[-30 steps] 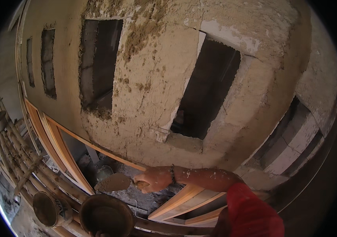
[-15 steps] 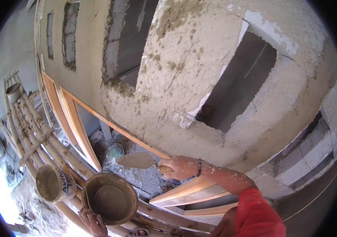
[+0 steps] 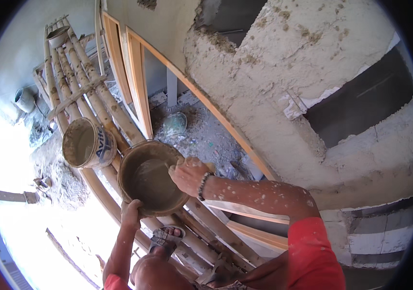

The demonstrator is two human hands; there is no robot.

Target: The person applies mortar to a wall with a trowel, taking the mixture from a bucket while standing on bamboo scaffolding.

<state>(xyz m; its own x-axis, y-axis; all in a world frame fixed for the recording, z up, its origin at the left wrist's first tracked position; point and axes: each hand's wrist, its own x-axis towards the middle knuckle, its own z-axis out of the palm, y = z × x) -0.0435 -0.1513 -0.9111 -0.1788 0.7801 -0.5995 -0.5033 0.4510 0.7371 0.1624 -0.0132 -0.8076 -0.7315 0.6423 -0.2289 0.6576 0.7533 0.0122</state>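
Basin [image 3: 130,164] over pole platform [image 3: 114,113], wet mix [image 3: 152,182] inside. Left hand [image 3: 130,212] grasping basin's near-left rim. Right hand [image 3: 190,176] curled at basin's right rim, can't tell what it grips. Bucket [image 3: 104,149] just left of basin.

The place is a building site. A patchily plastered wall [image 3: 264,101] has a ragged-edged opening [image 3: 361,99], a bare wooden frame [image 3: 138,82] is set below it, debris litters the ground [image 3: 199,145], and a rough pole scaffold [image 3: 118,115] carries a grimy plastic bucket [image 3: 106,147].
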